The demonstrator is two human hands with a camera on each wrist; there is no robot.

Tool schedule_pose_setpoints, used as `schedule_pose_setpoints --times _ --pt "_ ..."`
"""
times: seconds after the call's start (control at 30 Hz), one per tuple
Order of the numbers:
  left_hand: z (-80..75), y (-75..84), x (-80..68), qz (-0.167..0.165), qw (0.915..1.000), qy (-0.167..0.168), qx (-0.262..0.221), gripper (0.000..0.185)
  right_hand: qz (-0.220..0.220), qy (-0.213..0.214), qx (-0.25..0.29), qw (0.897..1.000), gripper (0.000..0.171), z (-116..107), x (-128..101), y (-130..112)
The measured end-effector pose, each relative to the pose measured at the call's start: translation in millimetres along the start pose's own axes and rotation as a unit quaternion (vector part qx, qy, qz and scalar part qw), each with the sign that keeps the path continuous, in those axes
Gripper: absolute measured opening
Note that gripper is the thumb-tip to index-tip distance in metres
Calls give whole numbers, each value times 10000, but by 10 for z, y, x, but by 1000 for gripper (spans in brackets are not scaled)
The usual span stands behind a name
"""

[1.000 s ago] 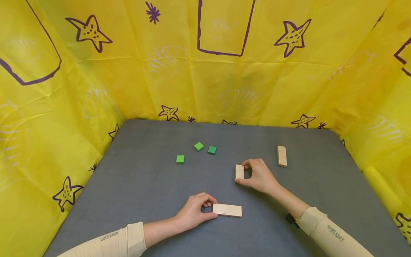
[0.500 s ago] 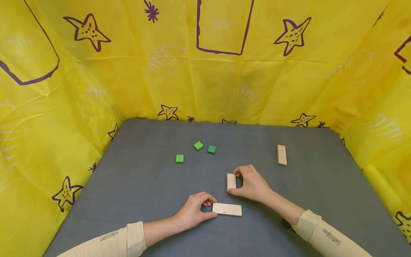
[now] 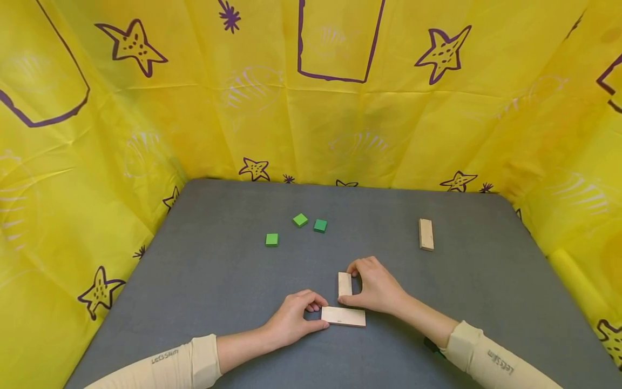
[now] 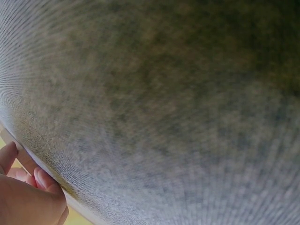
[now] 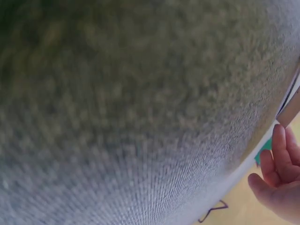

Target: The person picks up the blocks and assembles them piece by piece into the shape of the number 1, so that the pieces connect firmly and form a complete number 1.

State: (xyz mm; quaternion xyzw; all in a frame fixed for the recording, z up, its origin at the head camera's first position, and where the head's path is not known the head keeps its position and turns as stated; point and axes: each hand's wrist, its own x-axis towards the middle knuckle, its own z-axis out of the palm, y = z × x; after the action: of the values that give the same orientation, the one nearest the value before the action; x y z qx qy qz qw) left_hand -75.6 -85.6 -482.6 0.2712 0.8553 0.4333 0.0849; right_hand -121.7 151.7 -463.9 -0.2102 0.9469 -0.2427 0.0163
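On grey tabletop (image 3: 218,265), amid yellow starfish-print drapes (image 3: 301,124), both hands (image 3: 293,320) (image 3: 376,286) in pinches on separate wooden blocks (image 3: 344,316) (image 3: 344,284).

Head: high, near side, facing far, down
Wrists: close-up
Head, left wrist share: left hand (image 3: 293,320)
Head, right wrist share: right hand (image 3: 378,288)

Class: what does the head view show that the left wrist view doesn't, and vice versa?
Only the head view shows the right hand, the wooden block it pinches, three green blocks and the far wooden block. Only the left wrist view shows the grey surface close up, speckled; it adds no separate object. Both show the left hand pinching the near wooden block.
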Motion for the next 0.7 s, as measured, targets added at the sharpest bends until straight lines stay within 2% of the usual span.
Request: schedule_pose_setpoints --times 0.3,0.7 --pt "1 0 -5 36 10000 41 -5 28 -273 61 -112 9995 57 36 -34 -16" --pt "2 -7 0 39 10000 24 3 28 -347 28 -210 9992 56 48 -67 -21"
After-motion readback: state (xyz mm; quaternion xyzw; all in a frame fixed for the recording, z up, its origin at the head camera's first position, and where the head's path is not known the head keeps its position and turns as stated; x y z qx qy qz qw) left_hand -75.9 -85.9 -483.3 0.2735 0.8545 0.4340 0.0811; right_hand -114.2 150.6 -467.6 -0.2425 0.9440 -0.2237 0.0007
